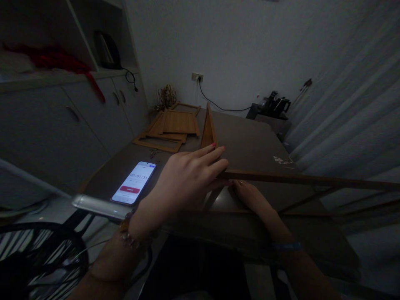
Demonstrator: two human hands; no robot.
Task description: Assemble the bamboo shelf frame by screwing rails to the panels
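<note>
The left hand is seen laid over the near end of a wooden frame. Its fingers are stretched out almost straight and held close together, with the tips resting on top of the frame's upper rail. The thumb is tucked below that rail, but it cannot be told whether the rail is actually clasped.

From under those fingertips the rail runs away to the right, raised above the table, and thinner bars of the same frame are seen beneath it. The right hand is placed just below the rail, inside the frame. Its fingers point towards the left hand and their tips are hidden behind it, so how far they are open, and whether anything is held, cannot be told. A ring is worn on one of them, right under the rail.

Just beyond the left fingertips an upright wooden panel is stood on edge. Farther beyond, and to the left of the fingers, a stack of flat wooden panels is laid on the table. A lit phone showing a timer is set on the table just left of the left hand. A beaded bracelet is worn on the left wrist and a blue band on the right.
</note>
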